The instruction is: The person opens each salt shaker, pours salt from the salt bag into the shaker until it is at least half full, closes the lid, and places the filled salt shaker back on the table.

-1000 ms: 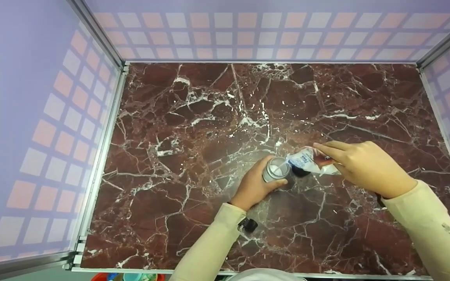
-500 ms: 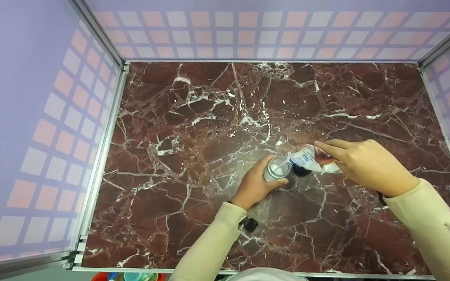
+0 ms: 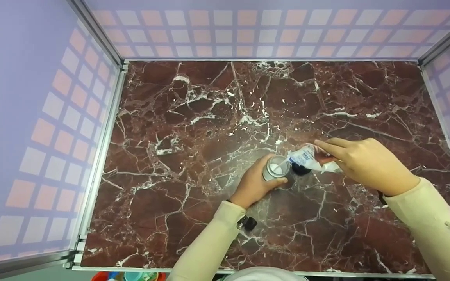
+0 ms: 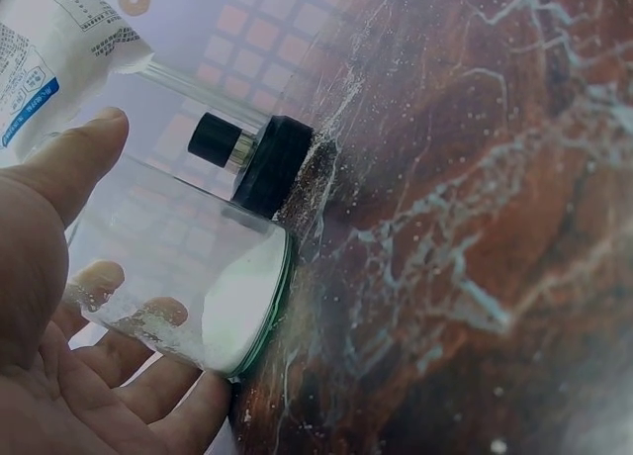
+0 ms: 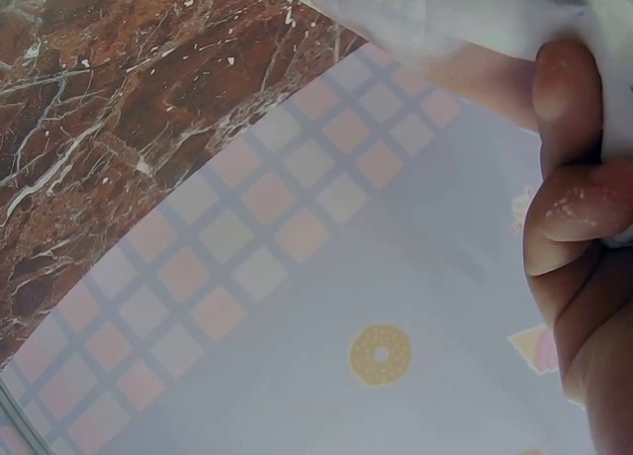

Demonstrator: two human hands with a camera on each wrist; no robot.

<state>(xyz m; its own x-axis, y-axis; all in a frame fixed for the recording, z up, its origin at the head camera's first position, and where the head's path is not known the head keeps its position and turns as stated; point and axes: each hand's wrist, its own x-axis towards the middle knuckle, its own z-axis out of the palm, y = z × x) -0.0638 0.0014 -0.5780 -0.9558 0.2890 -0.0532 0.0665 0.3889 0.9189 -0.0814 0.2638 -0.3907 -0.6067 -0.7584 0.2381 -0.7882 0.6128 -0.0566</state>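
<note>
My left hand point(image 3: 254, 183) grips a clear glass jar point(image 3: 276, 175), fingers round one side and thumb on the other. White powder or fine grains point(image 4: 242, 307) cover the jar's bottom. In my right hand point(image 3: 369, 166) is a printed plastic bag point(image 3: 305, 158), tilted with its narrow corner at the jar's mouth. A thin pale stream runs from that corner into the jar. Close up, the right thumb and fingers pinch the bag point(image 5: 465, 20). Just right of the jar, partly under the bag, lies a black lid point(image 4: 272, 168) with a knob.
The dark red marbled tabletop point(image 3: 193, 218) carries small white specks. Lilac panels with pink and white squares point(image 3: 225, 35) enclose its back and sides, held by metal rails. A red container point(image 3: 100, 276) with colourful things shows below the front edge.
Both hands, the jar and the bag keep nearly the same places. The whole head view shifts only slightly.
</note>
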